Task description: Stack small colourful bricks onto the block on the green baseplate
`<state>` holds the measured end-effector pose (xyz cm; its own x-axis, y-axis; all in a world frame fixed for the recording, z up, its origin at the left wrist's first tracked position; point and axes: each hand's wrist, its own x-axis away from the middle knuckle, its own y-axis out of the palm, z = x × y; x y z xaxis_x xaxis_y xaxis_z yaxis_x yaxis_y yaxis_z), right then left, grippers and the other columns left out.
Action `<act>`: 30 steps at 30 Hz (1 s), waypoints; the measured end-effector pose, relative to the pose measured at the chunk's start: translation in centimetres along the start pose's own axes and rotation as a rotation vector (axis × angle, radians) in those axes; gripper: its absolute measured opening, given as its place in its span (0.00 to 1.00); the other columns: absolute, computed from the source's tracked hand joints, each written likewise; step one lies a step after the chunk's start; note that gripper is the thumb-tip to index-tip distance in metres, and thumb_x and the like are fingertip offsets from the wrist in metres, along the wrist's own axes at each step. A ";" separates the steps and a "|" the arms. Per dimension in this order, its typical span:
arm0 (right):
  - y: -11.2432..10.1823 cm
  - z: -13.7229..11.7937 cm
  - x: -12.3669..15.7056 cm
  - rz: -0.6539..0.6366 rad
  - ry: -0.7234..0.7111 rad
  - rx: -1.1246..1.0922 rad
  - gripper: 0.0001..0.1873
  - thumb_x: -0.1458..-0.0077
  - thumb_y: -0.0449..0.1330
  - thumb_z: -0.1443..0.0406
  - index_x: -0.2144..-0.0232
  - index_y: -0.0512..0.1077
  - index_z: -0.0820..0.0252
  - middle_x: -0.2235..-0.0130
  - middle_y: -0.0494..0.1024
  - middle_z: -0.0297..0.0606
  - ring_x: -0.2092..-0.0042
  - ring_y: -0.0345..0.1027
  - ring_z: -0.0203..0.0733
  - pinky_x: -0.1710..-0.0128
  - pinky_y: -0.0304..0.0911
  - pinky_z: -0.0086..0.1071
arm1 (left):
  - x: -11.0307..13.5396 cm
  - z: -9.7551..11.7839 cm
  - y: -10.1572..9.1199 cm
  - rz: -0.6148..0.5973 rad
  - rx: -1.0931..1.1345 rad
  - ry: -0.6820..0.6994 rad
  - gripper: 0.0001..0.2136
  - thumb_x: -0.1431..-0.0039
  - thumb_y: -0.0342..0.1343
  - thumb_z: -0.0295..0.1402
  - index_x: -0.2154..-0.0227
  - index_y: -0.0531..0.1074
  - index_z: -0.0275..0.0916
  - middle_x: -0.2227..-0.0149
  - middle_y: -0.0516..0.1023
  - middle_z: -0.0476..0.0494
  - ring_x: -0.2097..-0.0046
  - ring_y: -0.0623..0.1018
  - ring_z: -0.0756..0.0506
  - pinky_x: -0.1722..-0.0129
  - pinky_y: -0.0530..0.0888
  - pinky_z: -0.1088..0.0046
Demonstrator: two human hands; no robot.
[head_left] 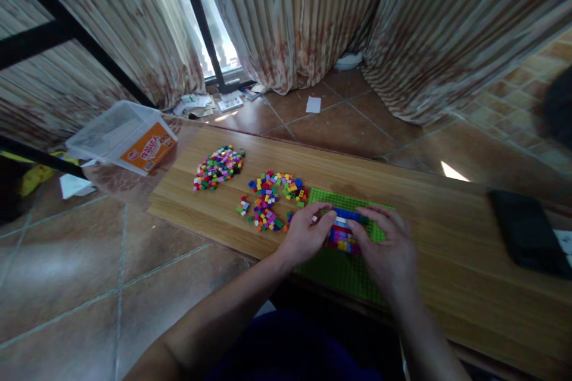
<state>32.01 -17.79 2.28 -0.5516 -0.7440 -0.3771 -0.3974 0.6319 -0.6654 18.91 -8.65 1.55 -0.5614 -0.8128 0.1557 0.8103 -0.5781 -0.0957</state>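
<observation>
Multicoloured brick stack [343, 231] sits on the green baseplate [339, 277] at the worktop [447, 232] front edge. The left hand [306, 233] has its grip pinched on the stack's left end, and the right hand [389, 245] has its grip closed on the right end. Loose brick piles [272, 199] lie just left.
</observation>
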 end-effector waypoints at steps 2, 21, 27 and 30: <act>0.1 0.1 -0.1 -0.032 0.069 -0.087 0.16 0.47 0.61 0.53 0.61 0.78 0.55 0.56 0.77 0.43 0.52 0.69 0.48 0.49 0.63 0.48 | -0.2 -0.1 0.1 -0.004 0.013 -0.004 0.16 0.42 0.53 0.38 0.56 0.75 0.33 0.79 0.67 0.53 0.77 0.65 0.52 0.78 0.62 0.79; 0.9 0.6 0.0 -0.147 0.484 -0.417 0.24 0.56 0.66 0.52 0.58 0.79 0.59 0.62 0.82 0.42 0.66 0.75 0.44 0.64 0.71 0.40 | -0.7 -0.4 0.4 -0.011 0.125 0.037 0.12 0.44 0.55 0.36 0.62 0.75 0.33 0.75 0.70 0.51 0.75 0.66 0.53 0.75 0.64 0.78; 0.7 0.6 -0.2 -0.191 0.525 -0.495 0.26 0.56 0.68 0.51 0.57 0.78 0.59 0.61 0.81 0.43 0.65 0.75 0.45 0.65 0.72 0.41 | -0.8 -0.5 0.0 0.009 0.097 0.006 0.15 0.45 0.57 0.40 0.60 0.74 0.34 0.79 0.66 0.53 0.77 0.63 0.53 0.77 0.60 0.78; -0.3 0.7 -0.1 -0.100 0.489 -0.487 0.24 0.54 0.66 0.51 0.57 0.78 0.57 0.59 0.81 0.43 0.61 0.75 0.46 0.60 0.71 0.43 | -0.6 0.6 -1.3 0.041 0.101 -0.015 0.19 0.44 0.56 0.47 0.60 0.73 0.35 0.80 0.65 0.54 0.78 0.62 0.53 0.78 0.57 0.78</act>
<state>32.67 -18.04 2.04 -0.7163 -0.6931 0.0804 -0.6845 0.6756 -0.2738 18.32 -7.42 2.15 -0.5253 -0.8340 0.1688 0.8459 -0.5333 -0.0027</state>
